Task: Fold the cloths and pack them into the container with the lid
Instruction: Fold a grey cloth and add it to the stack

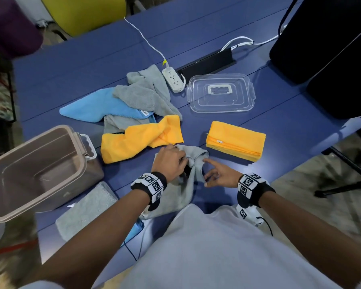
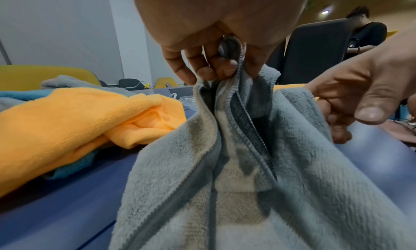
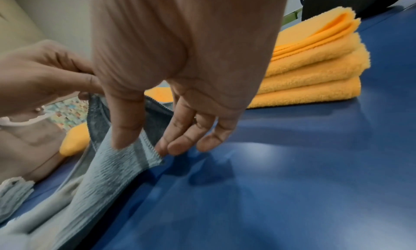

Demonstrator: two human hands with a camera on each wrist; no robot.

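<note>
We are holding a grey cloth [image 1: 193, 174] at the near edge of the blue table [image 1: 279, 113], with its lower part hanging off toward our body. Our left hand [image 1: 170, 159] is pinching a bunched top edge of the cloth between thumb and fingertips [image 2: 221, 68], so the fabric is draping down from that pinch in long folds. Our right hand [image 1: 219, 174] is sitting just to the right of the cloth; its thumb [image 3: 126, 122] and fingertips are closing on a corner of the hem, though the grip looks light.

A crumpled orange cloth [image 1: 142, 138] is lying just beyond the left hand, and a folded orange cloth [image 1: 236, 139] is sitting to the right of both hands. Further back, a blue cloth [image 1: 92, 107] and other grey cloths [image 1: 146, 90] are lying in a loose heap. Another grey cloth [image 1: 86, 211], laid flat, is resting near the left forearm.

The brown container [image 1: 40, 172] is standing open at the left with nothing showing inside it. Its clear lid [image 1: 221, 92] is lying flat on the table at the far right, beside a white power strip [image 1: 173, 80].
</note>
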